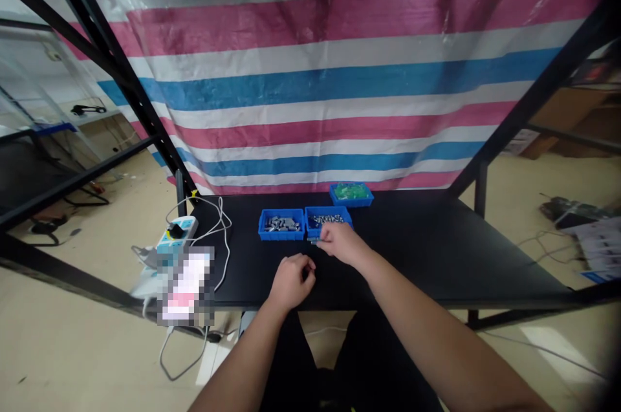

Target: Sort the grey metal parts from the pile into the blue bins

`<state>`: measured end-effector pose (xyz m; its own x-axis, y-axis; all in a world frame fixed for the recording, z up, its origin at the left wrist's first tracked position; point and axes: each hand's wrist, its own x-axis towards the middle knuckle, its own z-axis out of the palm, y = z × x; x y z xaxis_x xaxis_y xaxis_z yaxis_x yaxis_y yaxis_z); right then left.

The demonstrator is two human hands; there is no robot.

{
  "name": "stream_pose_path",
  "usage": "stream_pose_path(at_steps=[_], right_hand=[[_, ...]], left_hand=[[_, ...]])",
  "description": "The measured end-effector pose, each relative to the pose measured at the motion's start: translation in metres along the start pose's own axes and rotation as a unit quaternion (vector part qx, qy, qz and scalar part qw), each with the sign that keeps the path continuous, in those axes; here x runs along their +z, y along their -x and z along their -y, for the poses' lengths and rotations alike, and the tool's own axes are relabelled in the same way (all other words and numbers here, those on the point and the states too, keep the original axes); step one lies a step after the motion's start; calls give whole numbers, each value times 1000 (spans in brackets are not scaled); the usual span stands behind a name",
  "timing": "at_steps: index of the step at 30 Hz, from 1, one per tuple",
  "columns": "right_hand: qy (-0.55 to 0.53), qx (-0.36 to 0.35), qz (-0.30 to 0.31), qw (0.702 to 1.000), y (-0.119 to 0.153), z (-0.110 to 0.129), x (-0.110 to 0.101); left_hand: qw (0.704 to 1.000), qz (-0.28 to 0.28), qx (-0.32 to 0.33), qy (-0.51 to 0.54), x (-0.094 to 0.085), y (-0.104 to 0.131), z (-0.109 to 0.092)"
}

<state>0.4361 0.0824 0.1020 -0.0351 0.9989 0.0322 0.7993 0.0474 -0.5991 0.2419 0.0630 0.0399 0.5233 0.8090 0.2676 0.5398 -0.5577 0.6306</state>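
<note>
My right hand (343, 244) is closed in a pinch on a small silvery metal piece (313, 240), just in front of the middle blue bin (349, 211). That bin holds many small shiny metal parts (330, 219), partly hidden by the hand. Beside it on the left, another blue bin (281, 236) contains short grey metal pieces (284, 224). Closer to the table's front edge, my left hand (292, 279) rests with its fingers curled inward. Whatever it may hold is hidden.
A third blue bin (352, 204) with green pieces (352, 191) stands farther back. On the left of the black table (412, 270) are a power strip (179, 231), white cables (228, 237) and a blurred-out phone-like screen (188, 286). Dark frame posts and a striped sheet (315, 95) enclose the table.
</note>
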Motion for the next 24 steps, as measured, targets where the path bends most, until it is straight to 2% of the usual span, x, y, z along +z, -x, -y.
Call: stream_pose_path(at_steps=[3, 5, 9, 12, 16, 19, 22, 24], right_hand=[[-116, -23, -71, 990, -12, 6, 9], [-89, -20, -81, 992, -12, 3, 14], [94, -5, -52, 994, 2, -14, 19], [176, 11, -17, 984, 14, -25, 21], [207, 1, -4, 978, 24, -31, 21], [217, -33, -2, 976, 26, -31, 18], [201, -70, 24, 977, 25, -29, 13], [189, -69, 50, 978, 22, -27, 10]], left_hand=[[1000, 1, 1, 1, -1, 0, 0], [1000, 1, 4, 4, -1, 0, 0], [1000, 4, 2, 6, -1, 0, 1], [1000, 7, 0, 9, -1, 0, 1], [1000, 8, 1, 13, -2, -1, 2], [1000, 8, 0, 14, -2, -1, 1], [1000, 4, -3, 15, -2, 0, 0], [1000, 1, -6, 15, -1, 0, 0]])
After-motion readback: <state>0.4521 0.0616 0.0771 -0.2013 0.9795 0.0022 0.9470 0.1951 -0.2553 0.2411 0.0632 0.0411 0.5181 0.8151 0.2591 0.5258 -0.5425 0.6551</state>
